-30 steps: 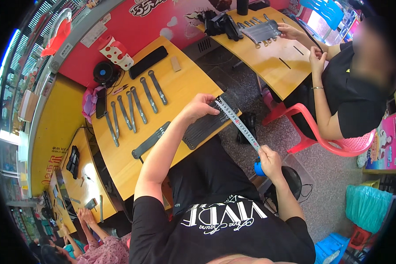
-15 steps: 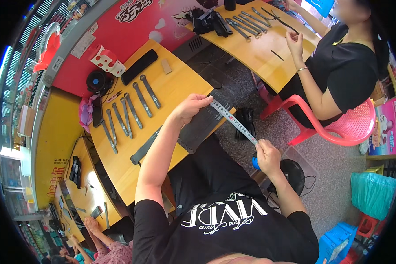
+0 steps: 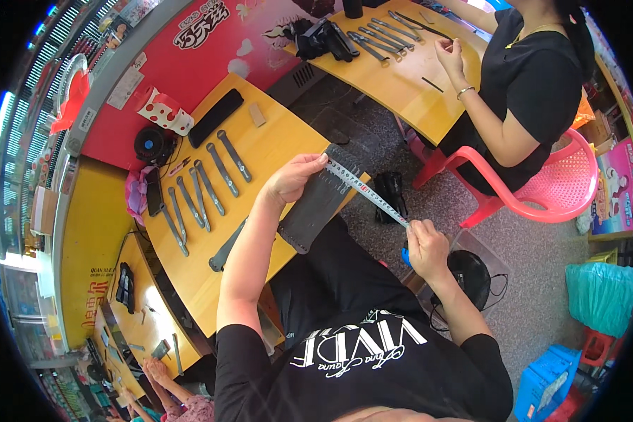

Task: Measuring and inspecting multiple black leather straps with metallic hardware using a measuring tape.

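while the left hand [image 3: 293,178] pinches its tip and the right hand [image 3: 427,247] curls round its blue case [image 3: 406,257], the tape [image 3: 367,188], above dark straps [image 3: 308,216], seems light, springy, best held at both ends.

Head view, one: wide fisheye, left of a side-by-side pair. We look steeply down from head height: shirt [image 3: 373,369] nearest at the lower edge, hands [image 3: 429,247] farther off at mid-frame, bench [image 3: 281,133] beyond, floor [image 3: 534,281] to the right. We record straight edges bowing toward the rim.
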{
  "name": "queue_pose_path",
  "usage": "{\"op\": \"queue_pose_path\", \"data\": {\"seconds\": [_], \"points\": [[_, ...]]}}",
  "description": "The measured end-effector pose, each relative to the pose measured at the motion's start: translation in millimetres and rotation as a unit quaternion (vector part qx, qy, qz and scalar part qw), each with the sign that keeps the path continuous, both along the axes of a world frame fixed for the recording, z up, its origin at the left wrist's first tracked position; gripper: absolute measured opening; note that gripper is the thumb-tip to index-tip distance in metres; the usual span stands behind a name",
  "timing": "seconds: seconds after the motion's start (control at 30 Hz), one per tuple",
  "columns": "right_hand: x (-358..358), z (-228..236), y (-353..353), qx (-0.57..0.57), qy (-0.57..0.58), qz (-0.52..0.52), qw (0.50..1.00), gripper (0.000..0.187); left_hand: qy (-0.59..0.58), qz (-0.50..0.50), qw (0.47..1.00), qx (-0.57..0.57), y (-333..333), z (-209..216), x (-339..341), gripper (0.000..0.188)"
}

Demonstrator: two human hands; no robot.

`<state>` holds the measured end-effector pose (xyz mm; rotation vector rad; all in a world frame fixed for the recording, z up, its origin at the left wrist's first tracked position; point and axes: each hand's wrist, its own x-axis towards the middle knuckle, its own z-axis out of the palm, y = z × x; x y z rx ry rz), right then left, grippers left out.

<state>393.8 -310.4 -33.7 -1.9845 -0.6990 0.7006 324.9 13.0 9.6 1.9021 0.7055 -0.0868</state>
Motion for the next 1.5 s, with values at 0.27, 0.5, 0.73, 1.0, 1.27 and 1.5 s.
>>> {"op": "queue_pose_path", "data": {"seconds": [0.27,0.5,0.73,1.0,1.27,1.5], "points": [[6,-9,4,0.0,-0.036,-0.004,0.999,0.019,-0.04,0.01,0.988,-0.147,14,-5,2,0.039],[11,-9,17,0.008,-0.064,-0.003,0.998,0.019,-0.05,0.035,0.984,-0.166,16,14,-1,0.032],[9,-6,25,0.046,-0.144,-0.001,0.989,0.016,-0.044,0.099,0.974,-0.2,17,21,-5,0.028],[10,-2,31,0.067,-0.246,0.0,0.967,0.011,-0.054,0.068,0.946,-0.311,28,22,-14,0.029],[11,9,37,0.082,-0.3,0.008,0.95,0.009,-0.096,0.062,0.914,-0.388,32,24,-25,0.027],[8,11,38,0.075,-0.316,0.021,0.946,0.009,-0.126,0.081,0.904,-0.4,32,22,-32,0.025]]}}
